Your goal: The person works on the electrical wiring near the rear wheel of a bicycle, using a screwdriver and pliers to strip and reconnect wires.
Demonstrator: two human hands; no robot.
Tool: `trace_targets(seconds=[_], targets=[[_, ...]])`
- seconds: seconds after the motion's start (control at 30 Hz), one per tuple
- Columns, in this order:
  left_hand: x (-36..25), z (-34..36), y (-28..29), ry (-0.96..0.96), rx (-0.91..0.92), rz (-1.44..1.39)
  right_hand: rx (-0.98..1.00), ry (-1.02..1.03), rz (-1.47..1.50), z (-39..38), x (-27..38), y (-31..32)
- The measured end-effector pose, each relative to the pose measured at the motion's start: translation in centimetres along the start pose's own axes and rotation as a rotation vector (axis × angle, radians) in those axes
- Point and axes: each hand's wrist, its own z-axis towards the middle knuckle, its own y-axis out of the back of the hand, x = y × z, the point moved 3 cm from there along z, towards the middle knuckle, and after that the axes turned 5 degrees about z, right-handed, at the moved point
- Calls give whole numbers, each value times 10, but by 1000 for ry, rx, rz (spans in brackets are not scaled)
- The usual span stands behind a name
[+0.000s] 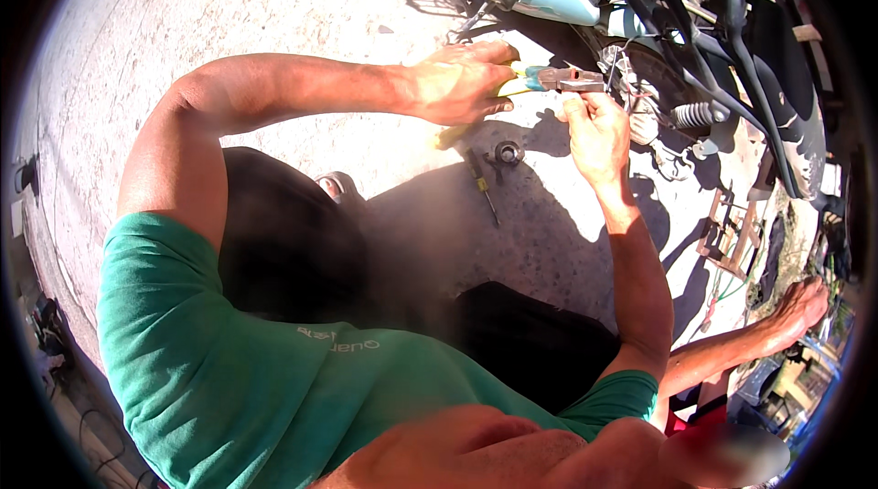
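The left hand (466,84) has its fingers wrapped around the yellow-green handles of the pliers (538,79), which are held off the ground (402,160) beside the partly stripped motorcycle (722,41), with their head pointing right. The right hand (599,141) is raised to the tool's head, thumb and fingers bunched at its underside; I cannot tell whether they pinch the metal itself or some small piece between the jaws.

That closeness looks like the main risk: if the left grip tightens suddenly or the pliers twist, the right fingertips could get nipped. A small piece, if there is one, could also spring away under uneven pressure (pale, glaring concrete would make it hard to find). A slip to the right might carry the pliers into the loose wires (645,96) just beyond and snag or nick them.

Below the hands, the screwdriver (480,185) and the dark ring-shaped part (508,153) lie close together on the ground. The ring could roll off if a dropped tool or a foot knocks it. Hard sunlight and deep shadow meet around the work, so a misjudged grip seems likelier there.
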Motion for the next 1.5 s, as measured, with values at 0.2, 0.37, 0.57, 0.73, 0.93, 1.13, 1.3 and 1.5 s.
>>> trace_targets(seconds=[0.2, 0.37, 0.57, 0.73, 0.93, 1.13, 1.3, 1.5], targets=[[0, 1, -1, 144, 170, -95, 15, -114, 193, -2, 1, -3], [-1, 3, -7, 175, 204, -262, 33, -115, 255, 1, -7, -6], [1, 4, -8, 225, 219, -378, 62, -167, 380, 3, -8, -3], [1, 5, -6, 459, 427, -760, 99, -223, 480, 3, -10, 2], [10, 6, -11, 443, 515, -1057, 125, -217, 555, 4, -12, 4], [3, 8, -4, 334, 406, -791, 151, -261, 598, 5, -5, 4], [3, 9, 1, 115, 215, -503, 271, -431, 881, 9, -6, 7], [1, 10, 2, 93, 192, -355, 158, -411, 728, 7, -10, 4]])
